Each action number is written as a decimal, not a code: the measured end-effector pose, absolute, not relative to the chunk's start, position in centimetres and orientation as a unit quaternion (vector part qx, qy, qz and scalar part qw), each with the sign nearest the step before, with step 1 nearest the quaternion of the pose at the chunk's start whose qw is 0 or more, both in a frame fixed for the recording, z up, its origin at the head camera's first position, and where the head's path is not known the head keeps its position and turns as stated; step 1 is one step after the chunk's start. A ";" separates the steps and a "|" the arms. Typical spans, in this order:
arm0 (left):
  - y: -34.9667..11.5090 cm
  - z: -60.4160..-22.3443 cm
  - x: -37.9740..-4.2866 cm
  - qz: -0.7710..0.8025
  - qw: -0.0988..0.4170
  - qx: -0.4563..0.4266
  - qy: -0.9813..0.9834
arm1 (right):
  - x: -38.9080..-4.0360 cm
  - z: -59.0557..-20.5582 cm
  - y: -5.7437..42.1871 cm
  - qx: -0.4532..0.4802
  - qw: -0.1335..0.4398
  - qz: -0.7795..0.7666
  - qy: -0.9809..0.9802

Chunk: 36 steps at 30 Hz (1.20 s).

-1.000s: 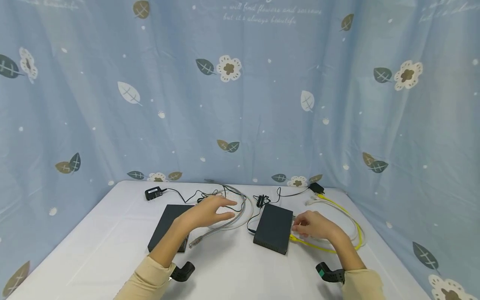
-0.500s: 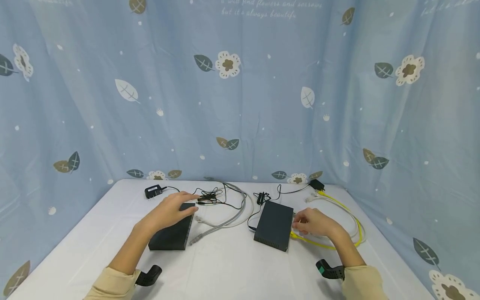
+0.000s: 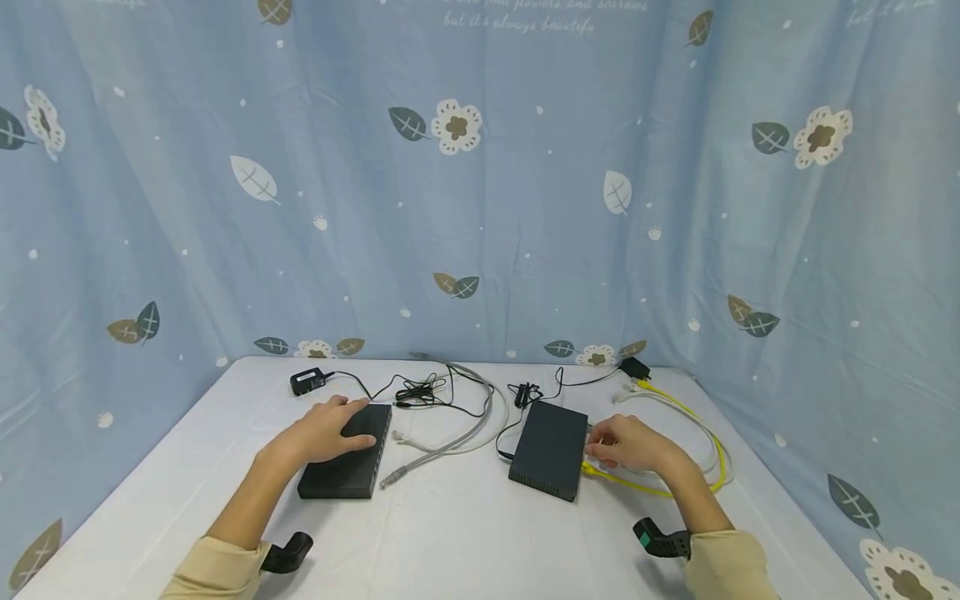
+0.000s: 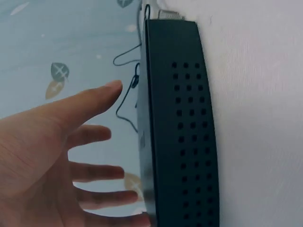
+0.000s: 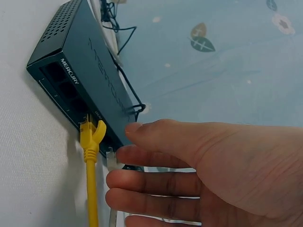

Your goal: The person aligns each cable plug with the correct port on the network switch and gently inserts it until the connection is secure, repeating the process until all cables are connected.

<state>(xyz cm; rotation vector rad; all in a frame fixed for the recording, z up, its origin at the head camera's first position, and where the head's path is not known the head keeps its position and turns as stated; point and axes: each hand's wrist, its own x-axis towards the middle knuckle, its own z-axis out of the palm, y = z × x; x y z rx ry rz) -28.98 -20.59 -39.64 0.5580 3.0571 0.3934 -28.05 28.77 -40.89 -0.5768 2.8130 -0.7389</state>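
Note:
On the left of the table a black network switch [image 3: 344, 472] lies flat. Over it, my left hand [image 3: 318, 433] has its fingers spread; in the left wrist view the fingers [image 4: 99, 171] are beside the switch's top, and I cannot tell whether they touch it. A second black switch [image 3: 547, 452], marked MERCURY, lies right of centre. A yellow network cable [image 5: 90, 137] is plugged into one of its ports. My right hand [image 3: 633, 444] is at that port side, fingers loosely bent, fingertips close to a pale cable's plug [image 5: 111, 158], partly hidden by the fingers.
A grey network cable [image 3: 450, 450] and a white one [image 3: 401, 438] lie between the switches. Black power adapters stand at the back left [image 3: 307, 381] and back right [image 3: 634, 368], with bundled black cords. A patterned curtain [image 3: 480, 208] closes off the back.
My left hand has moved left from above the cables to over the left switch, with its fingers lowered towards it. The right hand stays by the right switch.

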 end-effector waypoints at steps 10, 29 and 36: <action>-19.2 -39.9 -28.4 0.095 0.060 0.157 0.981 | -27.9 -40.7 28.6 -0.193 0.092 -0.254 0.943; -19.3 -40.5 -28.6 0.095 0.065 0.147 0.982 | -27.7 -40.1 28.5 -0.211 0.056 -0.248 0.944; -19.5 -40.4 -28.9 0.105 0.070 0.149 0.981 | -27.8 -39.5 27.7 -0.233 -0.003 -0.249 0.940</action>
